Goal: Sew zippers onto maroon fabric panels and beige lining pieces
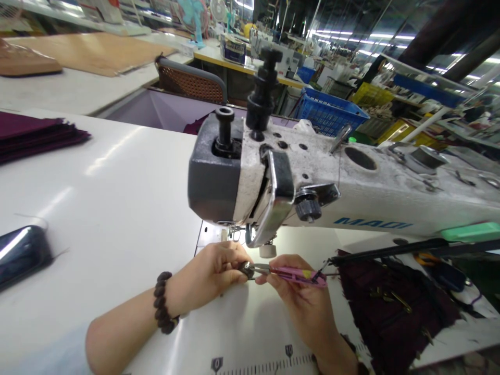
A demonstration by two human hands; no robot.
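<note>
My left hand point(213, 271), with a dark bead bracelet on its wrist, pinches a small round metal part point(246, 269) just under the head of the white sewing machine point(351, 182). My right hand point(300, 299) grips pink-handled thread snips point(297, 275) whose metal tips touch that round part. Both hands hover over the white table point(117, 182) near the needle area.
A stack of maroon fabric point(35, 135) lies at the far left. A dark shiny object point(21, 252) sits at the left edge. Dark maroon pieces with metal clips point(394, 307) lie to the right. A ruler scale point(253, 362) marks the front edge. A blue crate point(328, 112) stands behind.
</note>
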